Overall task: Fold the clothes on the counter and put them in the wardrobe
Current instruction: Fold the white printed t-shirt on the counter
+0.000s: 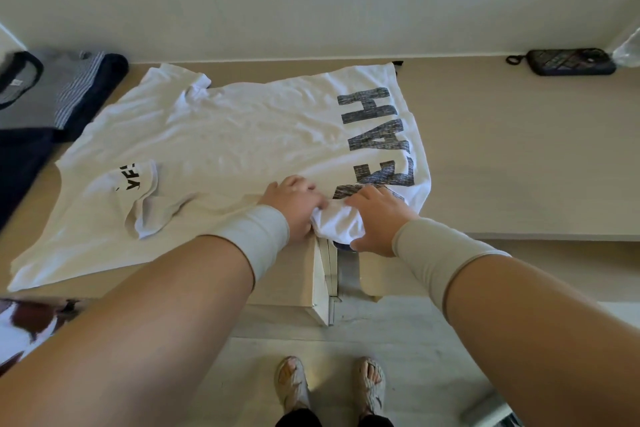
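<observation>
The white T-shirt (221, 135) lies spread across the pale counter (502, 156), its bunched near corner at the counter's front edge; the left hand (292, 203) and the right hand (375, 215) both pinch that bunched corner, fingers curled round the cloth, the two hands close together; a small white piece (145, 198) with black letters rests on the shirt to the left; farther left, folded dark and striped clothes (69, 90) touch the shirt's edge; far right by the wall sits a dark pouch (571, 61).
</observation>
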Motion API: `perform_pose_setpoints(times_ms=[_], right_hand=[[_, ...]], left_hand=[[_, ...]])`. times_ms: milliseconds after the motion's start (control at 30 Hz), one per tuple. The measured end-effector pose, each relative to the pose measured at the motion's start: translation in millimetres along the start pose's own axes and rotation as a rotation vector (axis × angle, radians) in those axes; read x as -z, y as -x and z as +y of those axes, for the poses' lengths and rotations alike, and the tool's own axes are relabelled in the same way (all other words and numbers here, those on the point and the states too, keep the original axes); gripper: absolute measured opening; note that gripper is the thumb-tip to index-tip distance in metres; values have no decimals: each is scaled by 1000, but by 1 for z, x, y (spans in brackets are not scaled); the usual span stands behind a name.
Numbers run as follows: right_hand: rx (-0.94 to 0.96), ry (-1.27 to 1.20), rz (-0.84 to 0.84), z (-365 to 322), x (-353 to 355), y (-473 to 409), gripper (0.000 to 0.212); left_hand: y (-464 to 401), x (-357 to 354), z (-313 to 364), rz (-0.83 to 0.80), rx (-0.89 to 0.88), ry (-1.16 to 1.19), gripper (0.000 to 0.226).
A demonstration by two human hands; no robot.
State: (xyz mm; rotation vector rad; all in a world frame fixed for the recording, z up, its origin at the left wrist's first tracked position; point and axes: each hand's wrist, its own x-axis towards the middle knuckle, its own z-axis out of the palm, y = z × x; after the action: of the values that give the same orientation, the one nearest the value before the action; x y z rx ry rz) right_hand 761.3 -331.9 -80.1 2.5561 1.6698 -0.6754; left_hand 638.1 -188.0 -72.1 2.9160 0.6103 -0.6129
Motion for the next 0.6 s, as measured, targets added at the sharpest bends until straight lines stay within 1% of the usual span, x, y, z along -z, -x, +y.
perform_pose_setpoints(times_ms=[67, 133, 167, 233, 267, 300, 333, 367, 433, 500, 533, 567, 600], right_hand=[[50, 13, 28, 5, -6, 5, 80], [82, 37, 32, 10, -14, 10, 85], [90, 60, 35, 12, -18, 13, 88], [87, 125, 41, 16, -23, 17, 94], [70, 148, 47, 18, -24, 20, 95], [46, 151, 66, 22, -24, 22, 94], [18, 134, 96, 25, -22, 24, 88], [-11, 104, 131, 29, -19, 26, 77], [-48, 49, 173, 36, -11, 28, 49], [-107, -41, 133, 35, -2, 28, 25], [-165, -142, 129, 35, 4, 28, 15], [-232, -294, 143, 36, 10, 27, 10], [-299, -464, 168, 38, 17, 27, 15]], left_hand=[[-1, -4, 3, 131, -51, -38, 38], [-2, -8, 7, 207, -108, -64, 29], [-2, -8, 9, 230, -109, -26, 26], [0, 2, 15, 262, -41, 173, 22], [1, 10, 17, 274, 21, 322, 20], [0, 17, 18, 285, 81, 480, 24], [0, 24, 18, 296, 129, 618, 31], [-1, 31, 17, 300, 172, 730, 37], [-1, 43, 17, 275, 230, 864, 43], [-2, 47, 16, 222, 264, 901, 41], [-3, 47, 16, 197, 273, 891, 39], [-4, 49, 16, 176, 279, 879, 39], [-5, 49, 16, 159, 282, 871, 40]])
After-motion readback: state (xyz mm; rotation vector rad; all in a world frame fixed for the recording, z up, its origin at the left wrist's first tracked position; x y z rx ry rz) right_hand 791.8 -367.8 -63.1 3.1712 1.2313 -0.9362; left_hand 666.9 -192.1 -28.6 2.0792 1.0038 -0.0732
